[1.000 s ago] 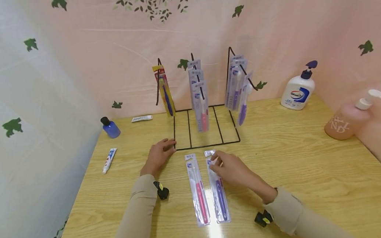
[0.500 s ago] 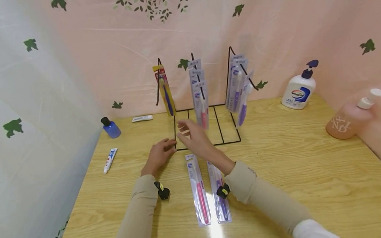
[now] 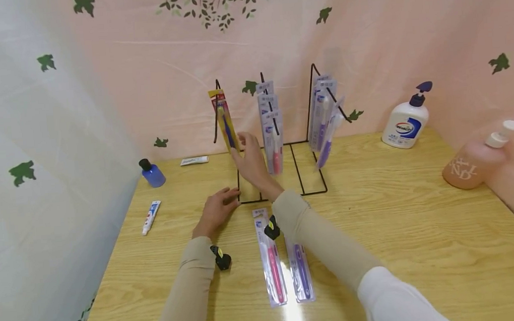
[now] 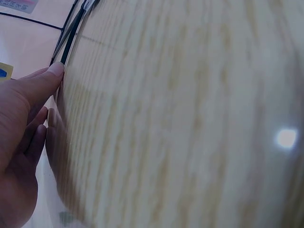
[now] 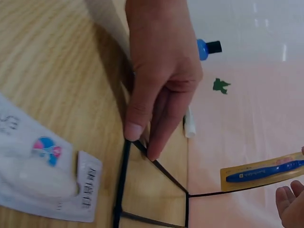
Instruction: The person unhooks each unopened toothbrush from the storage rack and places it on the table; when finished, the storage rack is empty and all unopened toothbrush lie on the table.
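One yellow-carded toothbrush pack (image 3: 225, 120) hangs on the leftmost hook of the wire rack (image 3: 312, 176) at the back of the worktop (image 3: 423, 228). The right hand (image 3: 250, 161) reaches up just beside it, fingers loosely straight, gripping nothing. The left hand (image 3: 216, 210) lies flat, fingertips against the rack's front corner. Two packs, pink (image 3: 270, 259) and purple (image 3: 302, 274), lie nearer the person.

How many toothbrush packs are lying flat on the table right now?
2: the pink-handled pack sits in front of the wire rack, and the purple-handled pack lies just right of it, partly hidden under the right forearm.
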The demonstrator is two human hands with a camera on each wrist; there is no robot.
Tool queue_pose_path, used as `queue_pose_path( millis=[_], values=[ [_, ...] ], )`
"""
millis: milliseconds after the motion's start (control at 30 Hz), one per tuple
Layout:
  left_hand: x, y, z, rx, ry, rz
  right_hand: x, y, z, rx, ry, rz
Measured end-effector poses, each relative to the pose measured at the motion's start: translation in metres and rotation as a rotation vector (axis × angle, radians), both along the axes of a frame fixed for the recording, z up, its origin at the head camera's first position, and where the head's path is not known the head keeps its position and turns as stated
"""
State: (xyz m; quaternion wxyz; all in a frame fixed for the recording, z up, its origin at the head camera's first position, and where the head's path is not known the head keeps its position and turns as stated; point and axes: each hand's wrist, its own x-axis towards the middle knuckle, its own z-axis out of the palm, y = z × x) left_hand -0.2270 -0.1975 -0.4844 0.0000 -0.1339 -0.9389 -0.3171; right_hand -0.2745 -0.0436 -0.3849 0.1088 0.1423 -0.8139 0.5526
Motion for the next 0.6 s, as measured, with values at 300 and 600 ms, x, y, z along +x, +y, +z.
queue_pose_path(
  millis=[300,600],
  values=[
    [-0.002,0.000,-0.002,-0.008,0.035,-0.010,-0.033,-0.014,0.013,-0.059,-0.048,-0.028],
    [-0.001,-0.001,0.000,-0.019,0.030,-0.002,-0.033,-0.024,0.013,-0.186,-0.024,-0.062]
  ],
)
